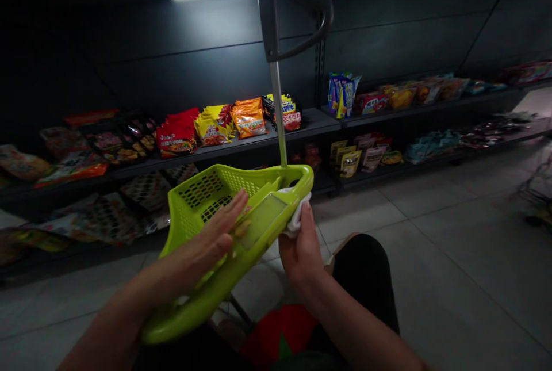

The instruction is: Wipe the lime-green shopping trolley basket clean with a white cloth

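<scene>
Head-worn camera looks forward and down from person's head; left hand (pixel 218 236) and right hand (pixel 302 247) close below, store shelves (pixel 224 149) farther ahead across tiled floor (pixel 452 256).

Bare left hand (pixel 215 238) and right hand (pixel 301 250), bare forearms (pixel 353 325), black clothing (pixel 366 279), red-and-green patch at the lap (pixel 278 336)

A metal pole (pixel 278 112) is rising from the far rim of a green plastic basket (pixel 202 210), standing in the way above the left hand (pixel 218 233) and right hand (pixel 301 247). Store shelves (pixel 224 149) are lining the far side, while tile floor (pixel 388 227) is spreading rightward, giving room to pass.
</scene>
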The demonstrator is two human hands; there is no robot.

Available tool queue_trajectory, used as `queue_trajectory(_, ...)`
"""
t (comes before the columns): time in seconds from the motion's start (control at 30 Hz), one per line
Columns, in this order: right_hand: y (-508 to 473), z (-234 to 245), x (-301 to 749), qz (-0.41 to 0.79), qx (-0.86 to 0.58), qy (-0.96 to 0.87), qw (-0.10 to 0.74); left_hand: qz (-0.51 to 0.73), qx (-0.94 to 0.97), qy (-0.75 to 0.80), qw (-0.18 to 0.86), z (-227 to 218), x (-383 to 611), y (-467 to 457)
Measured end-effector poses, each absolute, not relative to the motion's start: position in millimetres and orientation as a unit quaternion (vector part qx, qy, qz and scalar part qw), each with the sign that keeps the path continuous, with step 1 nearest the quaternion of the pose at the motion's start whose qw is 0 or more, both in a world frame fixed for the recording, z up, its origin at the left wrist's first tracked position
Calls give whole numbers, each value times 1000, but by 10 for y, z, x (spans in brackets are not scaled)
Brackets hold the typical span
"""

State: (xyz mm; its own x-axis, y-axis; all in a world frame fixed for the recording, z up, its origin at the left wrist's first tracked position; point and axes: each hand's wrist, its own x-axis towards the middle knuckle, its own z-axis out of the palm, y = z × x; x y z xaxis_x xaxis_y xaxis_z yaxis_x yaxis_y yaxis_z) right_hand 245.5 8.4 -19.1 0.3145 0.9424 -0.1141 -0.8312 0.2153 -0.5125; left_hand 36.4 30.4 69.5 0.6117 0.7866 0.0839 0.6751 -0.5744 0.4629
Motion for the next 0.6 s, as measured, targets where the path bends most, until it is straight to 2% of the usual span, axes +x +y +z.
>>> queue_trajectory(0.2,-412,-356,2190,745,-216,-129,618,69,854,449,254,776,510,222)
queue_trajectory(0.37,-424,-305,2093,746,-215,-61,627,83,849,452,260,787,521,268)
queue_trajectory(0.6,-833,-335,1614,831,-176,-223,478,97,868,399,280,810,599,353)
